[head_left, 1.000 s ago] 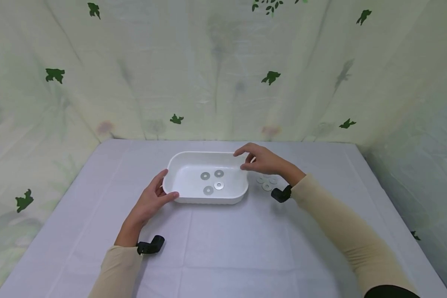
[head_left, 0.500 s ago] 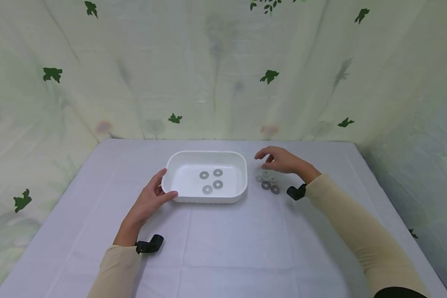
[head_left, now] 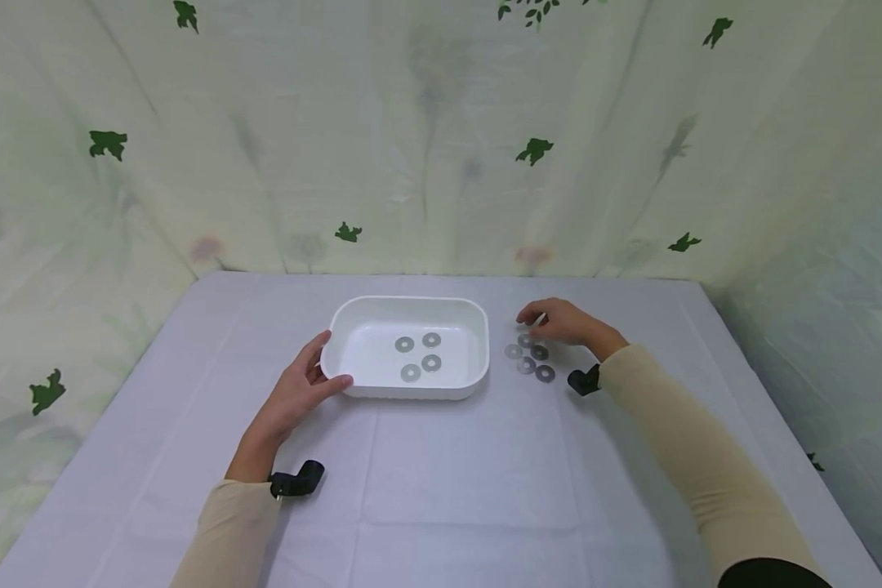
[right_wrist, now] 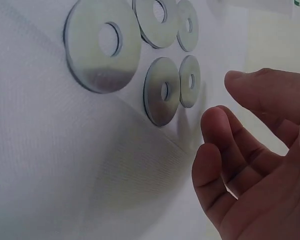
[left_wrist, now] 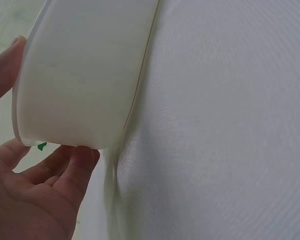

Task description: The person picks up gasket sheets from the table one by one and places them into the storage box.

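Observation:
A white plastic tray (head_left: 404, 393) with rounded corners stands on the table. Several flat metal washers (head_left: 399, 346) lie apart on its floor. My left hand (head_left: 294, 402) grips the tray's left end, thumb on the front rim and fingers round the side; in the left wrist view the fingers (left_wrist: 80, 162) press against the tray wall (left_wrist: 85, 75). Right of the tray, my right hand (head_left: 566, 323) hovers over a loose cluster of washers (head_left: 539, 375). Seen from the right wrist, its fingers (right_wrist: 207, 167) are loosely bent beside the washers (right_wrist: 87, 50), with nothing visible between them.
A white cloth (head_left: 470, 482) with fold lines covers the table. Behind the table's back edge hangs a pale curtain (head_left: 382, 147) with green leaf prints. Black wrist cameras (head_left: 297, 479) sit on both wrists, the right one close to the washer cluster.
My right hand has moved right, from the tray's right rim to the washer cluster, and then lowered slightly. My left hand and the tray have stayed in place.

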`<action>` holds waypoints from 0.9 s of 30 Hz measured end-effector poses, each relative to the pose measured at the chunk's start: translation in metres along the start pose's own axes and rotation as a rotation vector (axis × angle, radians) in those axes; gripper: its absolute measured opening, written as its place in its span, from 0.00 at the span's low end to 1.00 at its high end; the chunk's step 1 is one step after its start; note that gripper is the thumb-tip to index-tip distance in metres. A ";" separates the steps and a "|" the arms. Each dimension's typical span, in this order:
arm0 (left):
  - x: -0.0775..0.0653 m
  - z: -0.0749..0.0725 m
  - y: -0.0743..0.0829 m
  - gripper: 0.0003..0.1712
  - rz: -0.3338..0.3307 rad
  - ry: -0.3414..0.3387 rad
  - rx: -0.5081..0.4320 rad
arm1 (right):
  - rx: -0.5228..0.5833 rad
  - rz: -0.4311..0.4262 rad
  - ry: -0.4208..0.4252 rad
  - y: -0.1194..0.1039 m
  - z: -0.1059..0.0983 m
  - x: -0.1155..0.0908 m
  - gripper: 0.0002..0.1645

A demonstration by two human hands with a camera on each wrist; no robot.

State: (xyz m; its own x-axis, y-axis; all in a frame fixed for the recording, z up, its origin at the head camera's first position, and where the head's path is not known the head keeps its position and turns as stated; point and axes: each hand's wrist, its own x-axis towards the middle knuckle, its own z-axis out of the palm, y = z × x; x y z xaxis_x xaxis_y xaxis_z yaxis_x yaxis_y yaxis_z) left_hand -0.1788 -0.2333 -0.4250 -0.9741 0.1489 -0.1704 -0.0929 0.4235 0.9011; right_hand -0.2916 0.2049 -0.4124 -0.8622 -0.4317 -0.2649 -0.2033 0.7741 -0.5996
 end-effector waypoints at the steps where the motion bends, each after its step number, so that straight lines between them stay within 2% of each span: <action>1: 0.000 0.000 0.000 0.57 0.001 -0.001 0.000 | 0.002 0.003 0.005 0.000 0.001 0.000 0.23; 12: 0.000 0.000 0.001 0.58 0.013 -0.006 -0.015 | -0.037 0.024 0.018 0.003 0.011 0.002 0.22; 20: 0.000 -0.001 0.002 0.58 -0.002 0.001 0.004 | -0.149 0.053 0.033 0.004 0.016 0.008 0.17; 27: 0.000 0.000 0.002 0.58 -0.004 0.001 0.006 | -0.184 0.053 0.001 -0.001 0.015 0.008 0.14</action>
State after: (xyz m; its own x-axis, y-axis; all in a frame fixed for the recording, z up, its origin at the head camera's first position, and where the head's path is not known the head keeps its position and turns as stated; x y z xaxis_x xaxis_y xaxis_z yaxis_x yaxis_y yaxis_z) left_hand -0.1789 -0.2329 -0.4235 -0.9740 0.1462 -0.1730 -0.0951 0.4293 0.8981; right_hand -0.2914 0.1938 -0.4250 -0.8742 -0.3882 -0.2917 -0.2395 0.8673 -0.4365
